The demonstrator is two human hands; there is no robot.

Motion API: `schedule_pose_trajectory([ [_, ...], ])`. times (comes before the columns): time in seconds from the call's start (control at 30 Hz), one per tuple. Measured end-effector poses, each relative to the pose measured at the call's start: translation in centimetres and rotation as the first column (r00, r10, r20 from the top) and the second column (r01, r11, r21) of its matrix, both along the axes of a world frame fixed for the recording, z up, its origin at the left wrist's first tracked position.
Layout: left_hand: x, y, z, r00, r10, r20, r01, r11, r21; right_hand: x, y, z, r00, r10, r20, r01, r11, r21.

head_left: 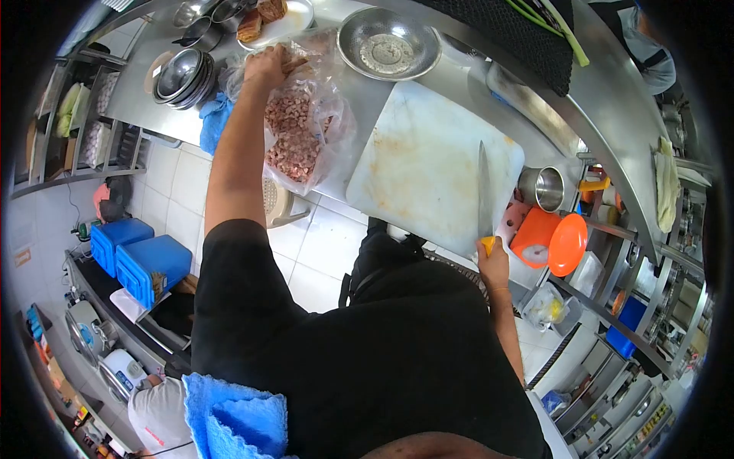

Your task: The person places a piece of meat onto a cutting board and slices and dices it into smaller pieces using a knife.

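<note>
My left hand (266, 66) reaches across the counter to the top of a clear plastic bag (336, 126), its fingers closed on the gathered plastic. Small diced pieces of pinkish meat (294, 138) fill the bag, which lies at the counter's edge. Low on the right, my right hand (494, 262) is wrapped round the yellow handle of a long knife (482, 191). The blade lies over the right part of a white cutting board (428, 153), pointing away from me. Faint brownish stains mark the board.
A metal bowl (390, 44) stands behind the board. Stacked bowls (183, 79), a blue cloth (216, 121) and a plate of browned meat (294, 23) are on the left. A steel pot (541, 188) and an orange scale (535, 237) sit right. Another person (157, 413) is at lower left.
</note>
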State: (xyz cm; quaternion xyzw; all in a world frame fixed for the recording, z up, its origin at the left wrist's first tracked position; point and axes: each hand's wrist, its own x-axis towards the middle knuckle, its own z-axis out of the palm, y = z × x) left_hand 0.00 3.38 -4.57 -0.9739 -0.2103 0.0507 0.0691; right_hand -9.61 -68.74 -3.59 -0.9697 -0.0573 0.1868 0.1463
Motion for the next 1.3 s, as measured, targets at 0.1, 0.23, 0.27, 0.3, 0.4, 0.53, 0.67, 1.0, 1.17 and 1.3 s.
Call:
schedule_pose_trajectory([
  [0.1, -0.2, -1.2, 2.6, 0.993, -0.120, 0.019, 0.120, 0.993, 0.006, 0.1, 0.0, 0.1, 1.000, 0.009, 0.001, -0.009, 1.000, 0.007],
  [0.23, 0.0, -2.0, 3.9, 0.985, -0.170, -0.042, 0.172, 0.984, 0.046, 0.1, -0.2, -0.2, 1.000, 0.027, 0.008, -0.027, 1.000, 0.010],
  [0.27, 0.1, -1.9, 3.8, 0.984, -0.171, -0.056, 0.173, 0.984, 0.036, 0.1, -0.5, -0.6, 0.998, 0.044, 0.033, -0.045, 0.999, 0.015],
  [0.3, 0.1, -1.9, 3.8, 0.982, -0.174, -0.069, 0.176, 0.984, 0.027, 0.0, -0.6, -0.6, 0.996, 0.060, 0.059, -0.062, 0.998, 0.019],
  [0.4, 0.1, -1.9, 4.1, 0.991, -0.122, -0.047, 0.117, 0.989, -0.087, -0.1, -0.7, -0.8, 0.997, 0.054, 0.049, -0.054, 0.998, 0.010],
  [0.53, 0.9, 0.2, 2.7, 0.995, -0.082, -0.051, 0.069, 0.973, -0.222, -0.1, -0.6, -0.7, 0.998, 0.041, 0.039, -0.041, 0.999, -0.006],
  [0.67, 0.3, 2.2, 4.3, 0.992, -0.109, -0.057, 0.087, 0.947, -0.310, -0.1, -0.6, -0.6, 0.998, 0.045, 0.049, -0.046, 0.999, 0.002],
  [1.0, -3.6, 3.7, 17.4, 0.961, -0.124, -0.247, 0.055, 0.962, -0.269, 0.4, -0.4, 0.6, 0.998, 0.066, -0.014, -0.065, 0.997, 0.052],
  [1.17, -8.3, 0.6, 25.0, 0.963, -0.028, -0.267, -0.067, 0.937, -0.342, 1.2, -1.7, 0.7, 0.992, 0.123, -0.042, -0.117, 0.986, 0.118],
  [1.3, -14.2, -3.5, 27.3, 0.968, 0.180, -0.177, -0.252, 0.711, -0.657, 2.0, -3.2, 0.7, 0.985, 0.170, -0.042, -0.161, 0.974, 0.158],
])
